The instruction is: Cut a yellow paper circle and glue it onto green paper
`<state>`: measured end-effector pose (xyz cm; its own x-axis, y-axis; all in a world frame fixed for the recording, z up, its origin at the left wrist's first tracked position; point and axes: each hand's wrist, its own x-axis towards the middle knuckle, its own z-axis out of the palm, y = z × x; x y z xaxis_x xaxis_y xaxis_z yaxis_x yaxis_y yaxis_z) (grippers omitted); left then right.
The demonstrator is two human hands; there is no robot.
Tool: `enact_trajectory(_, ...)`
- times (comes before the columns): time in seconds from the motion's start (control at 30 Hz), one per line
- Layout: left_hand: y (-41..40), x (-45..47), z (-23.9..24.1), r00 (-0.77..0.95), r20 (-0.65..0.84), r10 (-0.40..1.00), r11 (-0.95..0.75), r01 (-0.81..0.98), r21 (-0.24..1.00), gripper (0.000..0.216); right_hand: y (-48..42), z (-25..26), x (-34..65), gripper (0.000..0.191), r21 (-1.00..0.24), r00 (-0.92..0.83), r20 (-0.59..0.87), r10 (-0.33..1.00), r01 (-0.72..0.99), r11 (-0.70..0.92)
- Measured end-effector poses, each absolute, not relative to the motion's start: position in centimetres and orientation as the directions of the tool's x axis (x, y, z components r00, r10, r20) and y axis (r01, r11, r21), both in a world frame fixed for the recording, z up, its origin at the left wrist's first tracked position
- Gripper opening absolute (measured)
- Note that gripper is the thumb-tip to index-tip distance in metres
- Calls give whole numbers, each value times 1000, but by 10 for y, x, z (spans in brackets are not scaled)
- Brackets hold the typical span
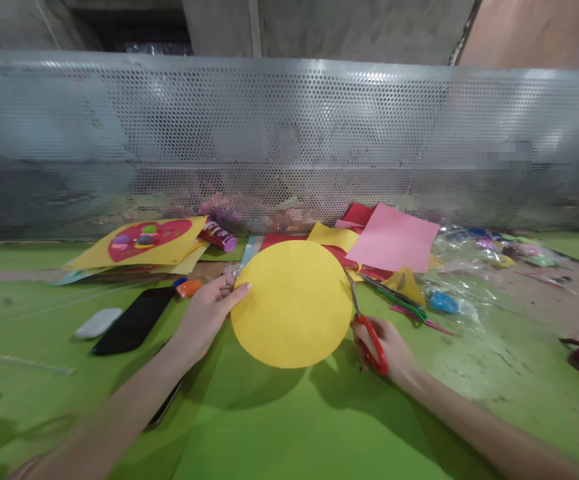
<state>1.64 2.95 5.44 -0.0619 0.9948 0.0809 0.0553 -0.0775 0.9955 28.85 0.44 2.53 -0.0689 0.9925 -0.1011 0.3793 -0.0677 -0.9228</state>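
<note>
Pinching the left rim of a yellow paper circle, the left hand is holding it up above the green table. The right hand is gripping red-handled scissors at the circle's right edge. Light, floppy and easily creased, the disc is probably best gripped at its rim.

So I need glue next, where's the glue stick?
In the head view, the glue stick lies left of centre at the back, beside the yellow card.
</note>
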Motion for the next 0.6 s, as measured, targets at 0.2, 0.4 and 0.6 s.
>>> enact_trajectory(0.2,29,16,54,-54,81,995,-79,32,996,21,3,26,289,25,-924,-77,-96,992,378,-60)
enact_trajectory(0.4,29,16,54,-57,75,996,-72,48,996,23,3,28,288,25,-922,-72,-107,992,381,-72)
enact_trajectory(0.6,30,15,53,-48,89,995,-86,66,994,23,4,24,290,25,-923,-76,-102,992,380,-66)
